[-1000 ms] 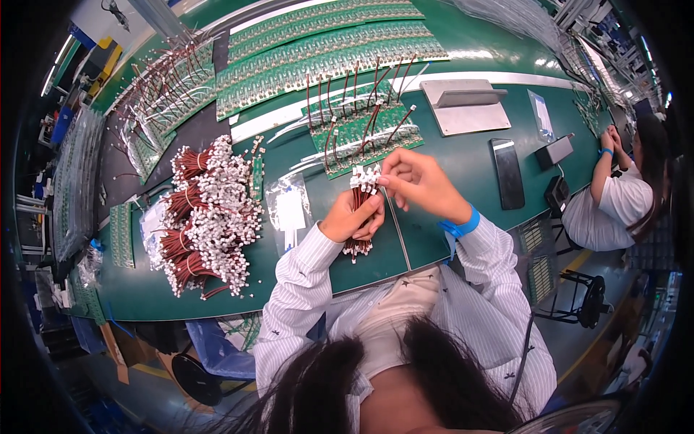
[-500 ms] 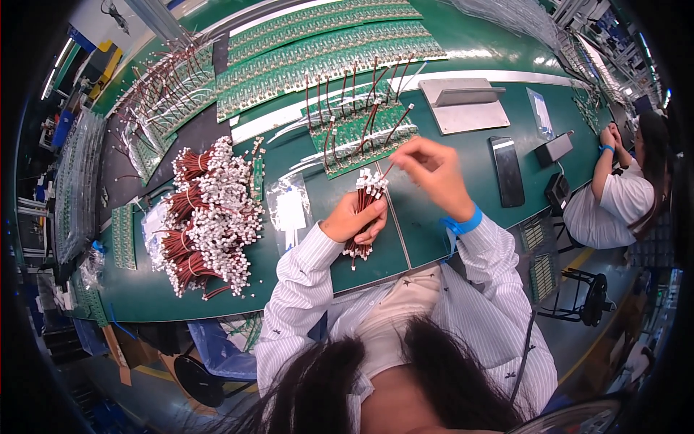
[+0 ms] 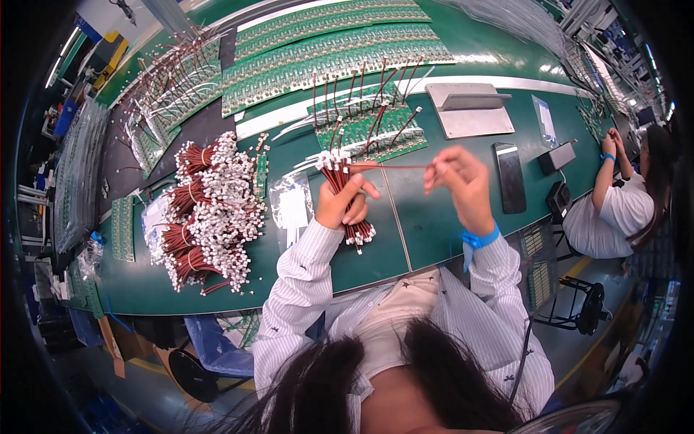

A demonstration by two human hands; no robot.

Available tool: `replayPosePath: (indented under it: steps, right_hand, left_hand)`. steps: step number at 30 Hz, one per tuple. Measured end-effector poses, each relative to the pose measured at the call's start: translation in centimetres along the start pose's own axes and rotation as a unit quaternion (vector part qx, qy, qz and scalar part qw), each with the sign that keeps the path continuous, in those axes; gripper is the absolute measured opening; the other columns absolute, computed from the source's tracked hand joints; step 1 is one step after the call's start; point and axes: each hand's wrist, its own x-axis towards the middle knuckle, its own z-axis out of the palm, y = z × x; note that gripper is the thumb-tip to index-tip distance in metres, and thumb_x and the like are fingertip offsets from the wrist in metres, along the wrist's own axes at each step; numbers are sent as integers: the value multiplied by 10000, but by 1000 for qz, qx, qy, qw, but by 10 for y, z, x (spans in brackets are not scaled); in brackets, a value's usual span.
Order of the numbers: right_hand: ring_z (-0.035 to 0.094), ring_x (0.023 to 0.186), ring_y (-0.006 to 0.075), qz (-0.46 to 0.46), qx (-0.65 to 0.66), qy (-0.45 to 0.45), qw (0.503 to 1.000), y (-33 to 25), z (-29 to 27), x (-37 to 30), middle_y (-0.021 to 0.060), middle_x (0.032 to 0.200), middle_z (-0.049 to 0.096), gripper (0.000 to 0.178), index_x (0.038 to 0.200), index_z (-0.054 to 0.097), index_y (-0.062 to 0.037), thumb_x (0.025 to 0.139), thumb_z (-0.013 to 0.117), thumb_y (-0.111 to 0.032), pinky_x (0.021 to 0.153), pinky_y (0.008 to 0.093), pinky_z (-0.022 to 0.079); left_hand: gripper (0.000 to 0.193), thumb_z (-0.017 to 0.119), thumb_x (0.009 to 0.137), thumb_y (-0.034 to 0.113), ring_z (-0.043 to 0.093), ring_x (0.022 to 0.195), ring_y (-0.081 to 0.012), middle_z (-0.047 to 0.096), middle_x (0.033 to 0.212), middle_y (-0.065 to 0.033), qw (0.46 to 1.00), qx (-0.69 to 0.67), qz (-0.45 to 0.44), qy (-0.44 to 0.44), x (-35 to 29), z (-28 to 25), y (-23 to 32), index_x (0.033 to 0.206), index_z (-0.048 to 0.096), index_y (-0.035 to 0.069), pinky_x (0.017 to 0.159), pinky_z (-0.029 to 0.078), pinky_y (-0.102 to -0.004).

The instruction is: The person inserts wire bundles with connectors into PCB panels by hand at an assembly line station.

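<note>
My left hand [image 3: 343,204] is closed round a bundle of dark red cables [image 3: 335,172] with white connectors at both ends. To the right, my right hand [image 3: 467,186] pinches the end of one thin red cable [image 3: 396,167]. That cable runs almost level from beside the bundle to my fingertips, and a connector in my grip is hidden. Just beyond both hands lies a green circuit board panel [image 3: 394,137], with several dark cables standing up from it and white strips lying across it.
Left of my hands are several tied bundles of red cables [image 3: 189,195]. Long green board panels [image 3: 325,65] line the back. A metal bracket [image 3: 470,123], a dark phone [image 3: 510,181] and a grey box [image 3: 555,155] lie to the right, near a seated co-worker [image 3: 603,210].
My right hand has moved right and slightly down, drawing the red cable out level. My left hand has shifted a little left with the bundle, whose top now leans left.
</note>
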Motion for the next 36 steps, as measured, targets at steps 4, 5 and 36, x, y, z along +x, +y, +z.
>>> replayPosePath:
  steps: [4,5,36]
  right_hand:
    - [559,671,152,85,-14,-69,994,25,-1,-20,114,762,565,95,862,468,31,778,494,-6,609,255,473]
    - [558,671,151,117,-28,-86,989,30,0,-22,114,761,567,106,865,463,27,772,502,-6,610,250,470]
    - [550,622,128,-50,-306,-19,950,52,-34,54,59,721,570,82,745,565,11,723,583,-66,523,242,460]
  left_hand:
    - [249,396,859,148,256,289,-46,554,702,-124,999,-19,36,27,2,-3,3,1008,442,-47,292,217,-199]
    - [239,397,860,152,256,288,-46,551,695,-118,999,-14,42,29,2,-4,3,984,447,-46,291,218,-201]
    - [249,417,858,190,272,277,-68,510,539,-117,994,32,55,91,4,-1,1,856,462,-55,285,231,-214]
